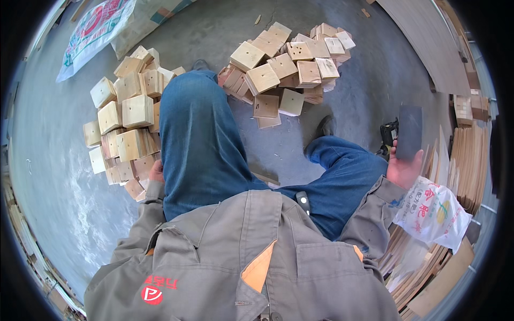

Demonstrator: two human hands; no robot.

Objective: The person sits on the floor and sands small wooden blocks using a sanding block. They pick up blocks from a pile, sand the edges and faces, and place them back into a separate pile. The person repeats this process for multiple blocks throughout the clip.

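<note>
I sit over a grey concrete floor, blue-trousered legs stretched forward. My right hand (402, 167) is raised at my right side and grips a dark grey flat rectangular piece (410, 132) held upright. My left hand (156, 172) is down beside my left thigh, mostly hidden by the leg, resting against the lower edge of a pile of pale wooden blocks (128, 120). Whether it grips a block cannot be made out. A second heap of wooden blocks (286, 67) with small holes lies ahead between my feet.
A printed woven sack (101, 27) lies at the far left. Stacks of thin wood sheets (471, 160) stand on my right, with a white printed plastic bag (433, 211) on them. A black tool (388, 134) sits behind the dark piece. A large board (423, 37) leans far right.
</note>
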